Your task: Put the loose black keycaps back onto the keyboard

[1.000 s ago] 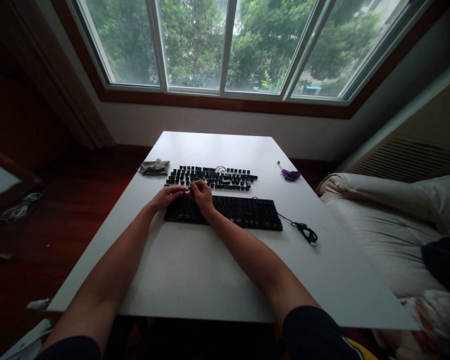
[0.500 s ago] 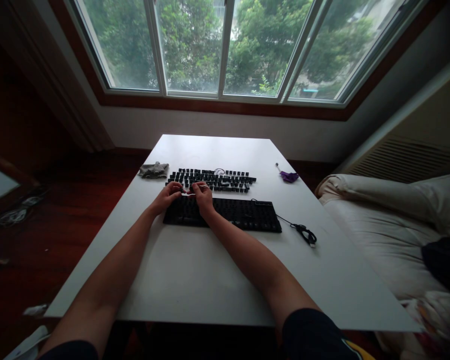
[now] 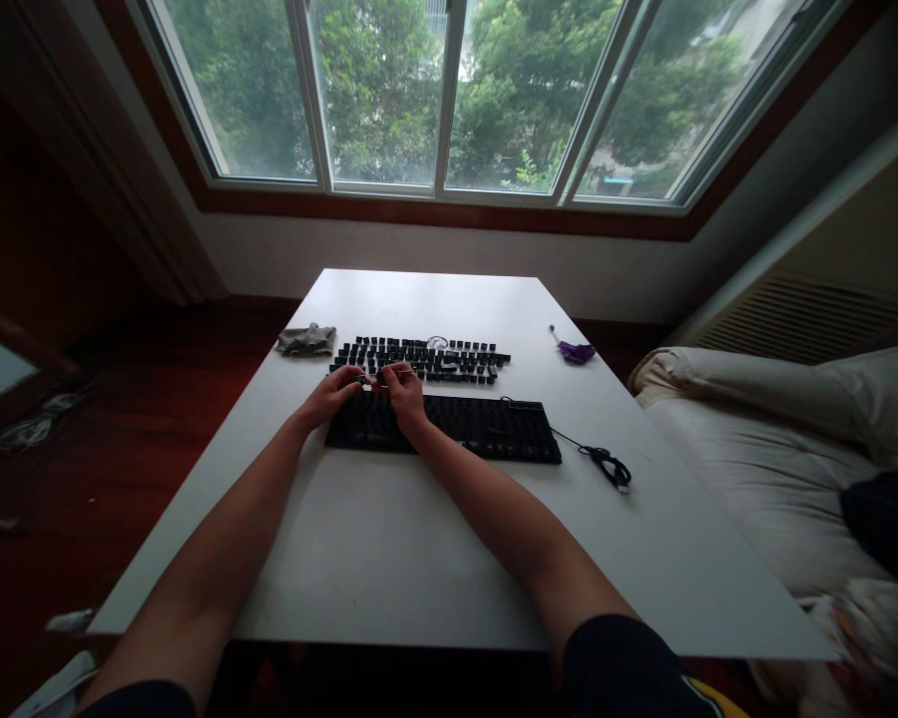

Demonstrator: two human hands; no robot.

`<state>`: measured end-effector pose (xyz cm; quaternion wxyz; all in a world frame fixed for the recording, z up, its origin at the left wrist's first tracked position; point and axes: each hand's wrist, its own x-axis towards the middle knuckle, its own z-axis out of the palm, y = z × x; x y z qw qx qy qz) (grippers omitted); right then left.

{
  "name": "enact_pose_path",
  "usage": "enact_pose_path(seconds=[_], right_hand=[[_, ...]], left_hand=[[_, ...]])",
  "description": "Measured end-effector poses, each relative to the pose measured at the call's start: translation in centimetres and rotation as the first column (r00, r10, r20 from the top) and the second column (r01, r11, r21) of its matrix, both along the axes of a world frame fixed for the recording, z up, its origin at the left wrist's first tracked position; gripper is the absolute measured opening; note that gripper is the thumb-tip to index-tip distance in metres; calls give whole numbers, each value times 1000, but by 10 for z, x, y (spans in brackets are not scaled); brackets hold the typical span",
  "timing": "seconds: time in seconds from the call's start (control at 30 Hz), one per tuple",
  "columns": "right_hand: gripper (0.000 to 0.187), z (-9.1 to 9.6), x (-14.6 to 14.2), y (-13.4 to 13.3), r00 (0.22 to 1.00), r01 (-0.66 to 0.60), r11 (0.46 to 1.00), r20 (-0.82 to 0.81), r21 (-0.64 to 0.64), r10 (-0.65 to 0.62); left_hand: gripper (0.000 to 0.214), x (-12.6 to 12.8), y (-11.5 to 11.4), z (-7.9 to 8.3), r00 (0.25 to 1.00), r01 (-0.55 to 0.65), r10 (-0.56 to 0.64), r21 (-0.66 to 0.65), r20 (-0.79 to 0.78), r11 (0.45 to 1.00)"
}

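A black keyboard (image 3: pixel 479 429) with its keycaps off lies across the middle of the white table (image 3: pixel 389 558). Rows of loose black keycaps (image 3: pixel 426 357) lie just behind it. My left hand (image 3: pixel 330 395) and my right hand (image 3: pixel 404 393) meet over the keyboard's left end, fingertips almost touching. The left fingers pinch a small dark piece, likely a keycap. The right fingers pinch a thin pale stick that points toward it. Both hands are closed.
A grey cloth (image 3: pixel 306 339) lies at the table's back left. A purple brush-like tool (image 3: pixel 575 349) sits at the back right. The keyboard's coiled cable (image 3: pixel 606 465) lies to its right. A bed with pale bedding (image 3: pixel 793 449) stands to the right.
The view has shifted slightly. My hands have stayed over the keyboard's left end, with small finger movements; the left hand's fingertips have come closer to the right's.
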<state>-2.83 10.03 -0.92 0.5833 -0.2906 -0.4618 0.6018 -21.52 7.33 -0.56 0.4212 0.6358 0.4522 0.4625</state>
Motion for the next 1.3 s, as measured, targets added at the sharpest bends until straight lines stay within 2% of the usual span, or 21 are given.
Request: enact_pose_path(seconds=[0.27, 0.57, 0.83, 1.1, 1.2, 1.3], right_hand=[[41, 2, -1, -3, 995, -62, 998, -71, 13, 63], [38, 3, -2, -5, 997, -76, 995, -14, 69, 77], [41, 4, -2, -6, 996, -86, 996, -19, 39, 87], [39, 4, -3, -7, 996, -92, 994, 4, 63, 92], [39, 3, -2, -6, 994, -106, 990, 21, 93, 104], [40, 2, -2, -6, 995, -84, 992, 52, 98, 80]], left_hand=[[39, -3, -4, 6, 998, 41, -41, -18, -50, 999], [36, -6, -8, 10, 994, 36, -39, -34, -99, 999], [32, -8, -7, 14, 981, 81, -85, -28, -174, 996], [35, -3, -2, 7, 988, 21, -23, -17, -150, 1000], [37, -2, 1, 6, 981, 9, -10, -3, -195, 1000], [35, 1, 4, 3, 951, -54, 65, 44, -301, 998]])
